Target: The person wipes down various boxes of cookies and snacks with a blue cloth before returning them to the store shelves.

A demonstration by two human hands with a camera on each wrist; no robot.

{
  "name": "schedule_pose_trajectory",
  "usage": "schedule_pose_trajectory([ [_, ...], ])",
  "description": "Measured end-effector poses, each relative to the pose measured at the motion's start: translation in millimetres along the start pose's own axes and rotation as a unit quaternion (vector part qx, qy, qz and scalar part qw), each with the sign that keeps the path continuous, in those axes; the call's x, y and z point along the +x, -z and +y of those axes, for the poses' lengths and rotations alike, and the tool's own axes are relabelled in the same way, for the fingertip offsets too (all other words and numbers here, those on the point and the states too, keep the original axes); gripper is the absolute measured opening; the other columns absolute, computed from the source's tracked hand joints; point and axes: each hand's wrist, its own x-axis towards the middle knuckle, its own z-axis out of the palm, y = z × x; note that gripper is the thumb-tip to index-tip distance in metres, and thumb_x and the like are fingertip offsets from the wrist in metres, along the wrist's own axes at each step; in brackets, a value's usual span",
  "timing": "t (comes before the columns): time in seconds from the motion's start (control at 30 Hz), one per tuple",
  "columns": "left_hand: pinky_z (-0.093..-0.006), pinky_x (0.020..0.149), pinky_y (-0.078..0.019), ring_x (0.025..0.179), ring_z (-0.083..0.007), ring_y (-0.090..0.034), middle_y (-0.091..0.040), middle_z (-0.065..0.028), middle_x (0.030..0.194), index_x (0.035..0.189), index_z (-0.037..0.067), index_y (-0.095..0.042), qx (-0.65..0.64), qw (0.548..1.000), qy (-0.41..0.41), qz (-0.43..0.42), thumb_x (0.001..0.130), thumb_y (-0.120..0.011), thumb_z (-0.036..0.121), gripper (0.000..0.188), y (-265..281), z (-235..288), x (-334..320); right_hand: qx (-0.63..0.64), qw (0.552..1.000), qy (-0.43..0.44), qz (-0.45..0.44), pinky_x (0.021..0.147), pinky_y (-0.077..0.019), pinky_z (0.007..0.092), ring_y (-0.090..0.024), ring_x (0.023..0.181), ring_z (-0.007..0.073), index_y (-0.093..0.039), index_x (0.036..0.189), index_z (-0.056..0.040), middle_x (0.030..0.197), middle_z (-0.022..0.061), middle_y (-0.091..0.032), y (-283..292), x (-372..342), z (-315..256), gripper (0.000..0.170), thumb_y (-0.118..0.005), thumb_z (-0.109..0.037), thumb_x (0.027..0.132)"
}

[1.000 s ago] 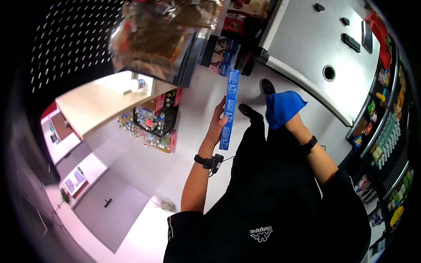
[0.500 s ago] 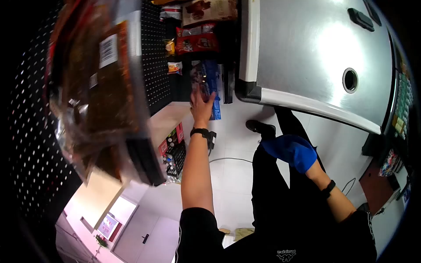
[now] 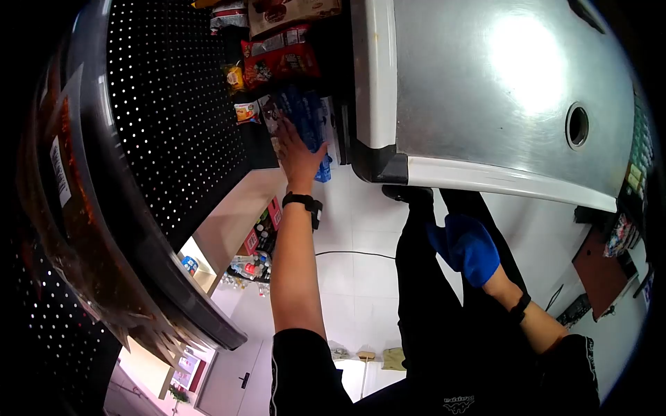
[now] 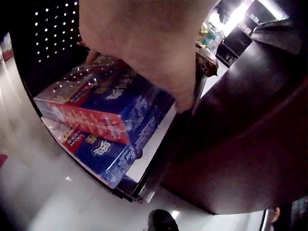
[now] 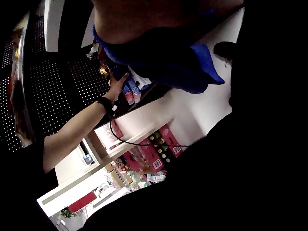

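Observation:
My left hand [image 3: 297, 154] reaches forward to a low shelf, its fingers stretched out over a blue box [image 4: 108, 96] with a red-and-white end. The thumb lies along the box's right side in the left wrist view. Beneath it sits a second blue box [image 4: 103, 151] of the same look, slightly askew. My right hand [image 3: 497, 279] hangs in front of my legs with a blue cloth [image 3: 468, 249]; the cloth covers the fingers and droops past them in the right wrist view [image 5: 192, 72].
Red snack bags [image 3: 281, 57] and small packets [image 3: 246, 112] lie beside the boxes. A perforated black shelf [image 3: 177, 104] rises at the left. A metal-topped counter [image 3: 472, 83] with a white edge stands close on the right. A thin cable [image 3: 354, 252] crosses the floor.
The left hand has carried the blue box forward from over the floor onto the shelf, farther in over the other box. The right hand with the cloth has stayed near the legs.

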Motion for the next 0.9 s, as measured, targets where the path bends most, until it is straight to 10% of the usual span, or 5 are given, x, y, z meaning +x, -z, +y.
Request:
schedule_pose_trajectory([
  [0.17, -0.0505, 0.116, -0.0322, 0.15, -0.0357, -0.022, -0.017, -0.0182, 0.163, 0.16, 0.009, -0.005, -0.002, 1.0, 0.02, -0.016, 0.075, -0.083, 0.045, 0.121, 5.9, -6.3, -1.1, 0.015, 0.997, -0.068, -0.03, 0.119, -0.0294, 0.0358, -0.04, 0.142, 0.0254, -0.036, 0.152, -0.0055, 0.153, 0.0132, -0.043, 1.3, -11.2, 22.3, 0.057, -0.058, -0.019, 0.101],
  [0.37, -0.0435, 0.122, -0.0246, 0.149, -0.037, -0.022, -0.02, -0.0193, 0.162, 0.161, 0.011, -0.002, 0.04, 0.998, 0.051, -0.016, 0.076, -0.084, 0.033, 0.12, 7.4, -16.4, 4.5, 0.037, 0.997, -0.061, -0.004, 0.116, -0.034, 0.0387, -0.048, 0.135, 0.0289, -0.049, 0.141, -0.0044, 0.145, 0.0159, -0.05, -1.4, -4.8, 7.9, 0.045, -0.06, -0.016, 0.098],
  [0.47, -0.0525, 0.109, -0.0409, 0.149, -0.0329, -0.026, -0.023, -0.0126, 0.162, 0.16, 0.015, -0.012, 0.037, 0.997, 0.054, 0.031, 0.076, -0.085, 0.028, 0.112, 5.9, -11.5, 0.0, 0.012, 1.0, -0.024, -0.004, 0.115, -0.0346, 0.0402, -0.049, 0.132, 0.0319, -0.054, 0.135, -0.0043, 0.142, 0.0184, -0.053, -4.3, -3.5, 16.4, 0.041, -0.06, -0.015, 0.096],
  [0.9, -0.0419, 0.105, -0.0426, 0.122, -0.0362, -0.055, -0.061, -0.0174, 0.127, 0.126, 0.003, -0.057, -0.276, 0.958, 0.054, 0.054, 0.092, -0.06, 0.006, 0.034, 19.4, 42.9, -124.6, -0.028, 0.988, 0.076, -0.135, 0.115, -0.0365, 0.0378, -0.045, 0.137, 0.0226, -0.031, 0.153, -0.0065, 0.152, 0.0118, -0.041, -7.7, -16.5, 8.0, 0.062, -0.061, -0.016, 0.1],
])
